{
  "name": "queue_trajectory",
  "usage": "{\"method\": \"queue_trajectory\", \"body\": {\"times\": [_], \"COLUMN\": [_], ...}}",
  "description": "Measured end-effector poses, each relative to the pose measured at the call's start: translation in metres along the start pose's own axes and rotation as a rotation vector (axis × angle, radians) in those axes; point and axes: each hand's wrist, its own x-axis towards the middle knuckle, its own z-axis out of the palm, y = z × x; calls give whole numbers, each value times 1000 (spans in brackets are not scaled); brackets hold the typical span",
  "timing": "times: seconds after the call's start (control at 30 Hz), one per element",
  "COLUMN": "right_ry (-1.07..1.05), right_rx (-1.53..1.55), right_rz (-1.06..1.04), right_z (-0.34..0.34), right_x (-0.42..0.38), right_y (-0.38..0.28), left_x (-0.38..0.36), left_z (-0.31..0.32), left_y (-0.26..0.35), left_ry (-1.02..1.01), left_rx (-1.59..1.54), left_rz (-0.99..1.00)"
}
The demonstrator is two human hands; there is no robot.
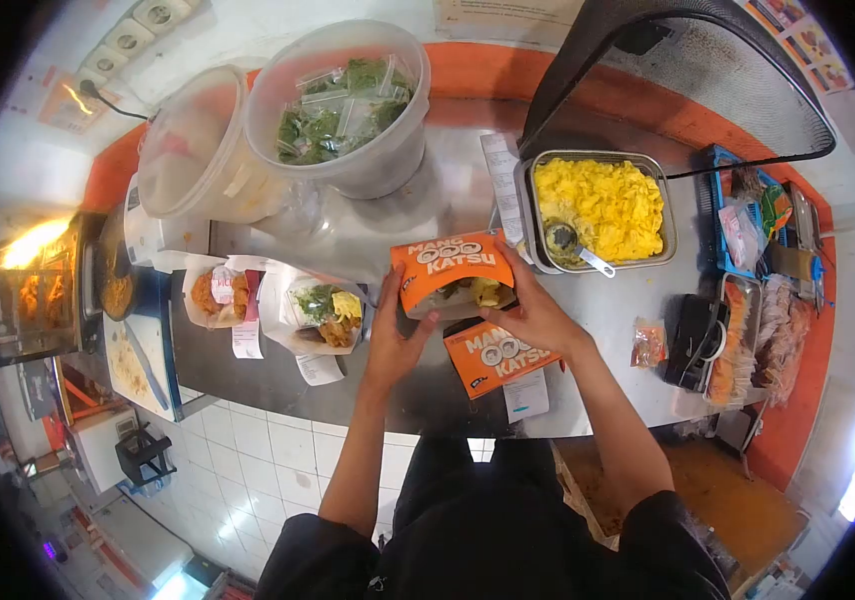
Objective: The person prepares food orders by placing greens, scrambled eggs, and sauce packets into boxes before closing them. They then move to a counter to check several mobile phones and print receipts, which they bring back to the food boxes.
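Between my two hands is an orange paper food box (pixel 453 262) printed "MANG KATSU", with food visible through its front opening. My left hand (pixel 396 328) grips its left side, thumb at the lower edge. My right hand (pixel 536 308) holds the right side. Just below it, a second orange food box (pixel 493 360) lies on the steel counter with a paper receipt (pixel 527 396) at its front. To the left stands an open food box (pixel 306 318) with greens, yellow egg and fried pieces. Farther left is another open box (pixel 220 292) with fried food and a small labelled packet.
A metal tray of scrambled egg (pixel 603 205) with a scoop (pixel 580 250) stands at the back right. Behind are a tub of bagged greens (pixel 343 110) and another plastic tub (pixel 193 145). A knife (pixel 146 362) lies on a cutting board at left; a black device (pixel 696 342) sits right.
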Motion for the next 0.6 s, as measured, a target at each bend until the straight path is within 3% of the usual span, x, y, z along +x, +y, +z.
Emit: {"method": "queue_trajectory", "body": {"times": [0.07,0.17,0.3,0.4,0.6], "right_ry": [-24,-38,-103,-129,-357], "right_rx": [-19,192,270,-204,-641], "right_rz": [-21,18,20,-4,-46], "right_z": [-11,-13,-10,-4,-21], "right_x": [0,2,1,-2,0], "right_y": [0,2,8,7,12], "left_x": [-4,-5,-8,-12,-17], "left_z": [-5,1,2,8,-4], "left_y": [2,-13,-25,-29,-26], "left_ry": [-26,-48,-27,-29,-181], "left_rx": [160,-240,-144,-130,123], "left_rz": [36,15,44,59,106]}}
